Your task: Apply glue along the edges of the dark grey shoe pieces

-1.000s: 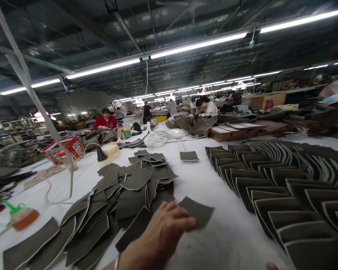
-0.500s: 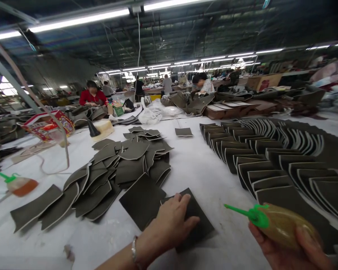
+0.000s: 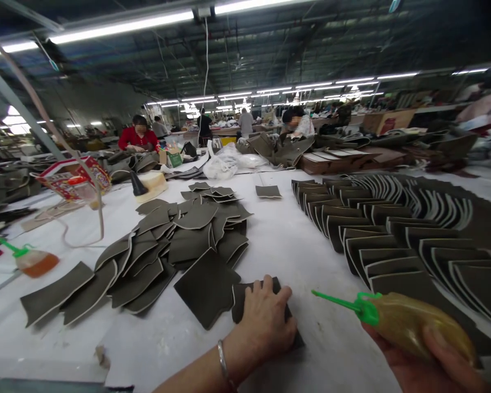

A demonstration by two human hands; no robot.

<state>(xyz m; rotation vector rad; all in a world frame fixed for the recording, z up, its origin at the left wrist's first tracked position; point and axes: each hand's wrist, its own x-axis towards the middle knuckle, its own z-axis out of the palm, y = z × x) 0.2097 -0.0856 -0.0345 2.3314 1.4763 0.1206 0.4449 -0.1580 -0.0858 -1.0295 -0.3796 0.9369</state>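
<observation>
Left hand (image 3: 265, 319), fingers spread, pressed a dark leather-like panel (image 3: 239, 303) to the white tabletop (image 3: 278, 240), while the right hand (image 3: 411, 374), clasping a green-nozzled squeeze bottle (image 3: 417, 322), had brought its tip nearer, putting both within working reach.

Left hand (image 3: 265, 319) covers much of dark piece (image 3: 239, 300); right hand (image 3: 405, 365) cut off below, bottle (image 3: 413, 322) partly hidden
</observation>
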